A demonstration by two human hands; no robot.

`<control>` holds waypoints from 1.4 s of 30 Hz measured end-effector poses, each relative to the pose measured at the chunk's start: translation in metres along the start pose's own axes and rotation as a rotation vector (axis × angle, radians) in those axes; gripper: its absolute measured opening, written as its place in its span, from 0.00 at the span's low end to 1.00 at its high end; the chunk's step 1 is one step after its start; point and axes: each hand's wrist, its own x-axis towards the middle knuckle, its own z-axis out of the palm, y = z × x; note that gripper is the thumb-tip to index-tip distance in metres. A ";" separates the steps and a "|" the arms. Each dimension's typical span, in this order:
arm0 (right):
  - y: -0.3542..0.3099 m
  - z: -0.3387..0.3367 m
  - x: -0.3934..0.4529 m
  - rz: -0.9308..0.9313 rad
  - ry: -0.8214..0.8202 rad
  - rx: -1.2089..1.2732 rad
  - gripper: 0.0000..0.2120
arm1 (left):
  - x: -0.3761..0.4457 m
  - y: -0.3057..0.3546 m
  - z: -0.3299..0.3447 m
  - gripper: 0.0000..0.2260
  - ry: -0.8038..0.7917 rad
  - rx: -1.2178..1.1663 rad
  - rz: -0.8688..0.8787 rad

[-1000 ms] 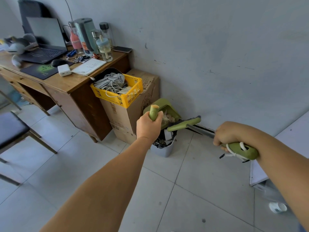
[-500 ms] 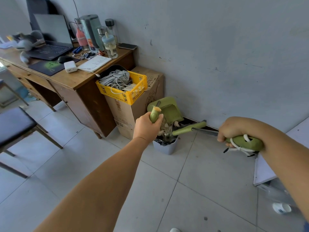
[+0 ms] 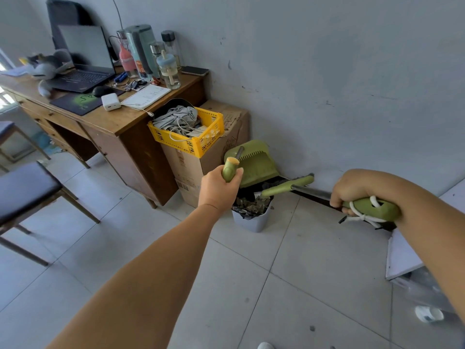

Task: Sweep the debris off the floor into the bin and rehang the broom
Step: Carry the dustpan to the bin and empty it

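Observation:
My left hand [image 3: 218, 187] grips the green handle of the dustpan [image 3: 255, 165], which is tipped up over the small grey bin [image 3: 251, 221] by the wall. The bin holds crumpled debris and a dark liner. My right hand [image 3: 352, 190] grips the green handle end of the broom [image 3: 370, 206], where a white cord loop is tied. The broom's metal shaft and green collar [image 3: 286, 186] point left over the bin's mouth; its bristles are hidden behind the bin and dustpan.
A cardboard box [image 3: 201, 167] carrying a yellow crate [image 3: 193, 139] of cables stands left of the bin, beside a wooden desk [image 3: 108, 122] with a laptop and bottles. A chair [image 3: 25, 187] is at left. A white board [image 3: 402, 255] leans at right. Tiled floor lies in front.
The dustpan has tipped further upright over the bin and its contents have dropped in. The view has shifted a little, both hands keeping their grips.

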 end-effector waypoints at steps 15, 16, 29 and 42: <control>0.062 -0.022 0.003 0.101 -0.276 1.150 0.12 | 0.022 0.115 -0.024 0.16 0.242 -0.847 -0.428; 0.063 -0.021 0.001 0.090 -0.268 1.202 0.12 | 0.023 0.121 -0.028 0.16 0.251 -0.885 -0.442; 0.062 -0.003 -0.002 0.119 -0.170 1.362 0.13 | -0.006 0.135 -0.014 0.11 0.114 -0.993 -0.721; 0.092 -0.021 0.127 0.138 -0.242 0.921 0.17 | 0.012 0.086 0.107 0.22 0.341 -0.934 -0.956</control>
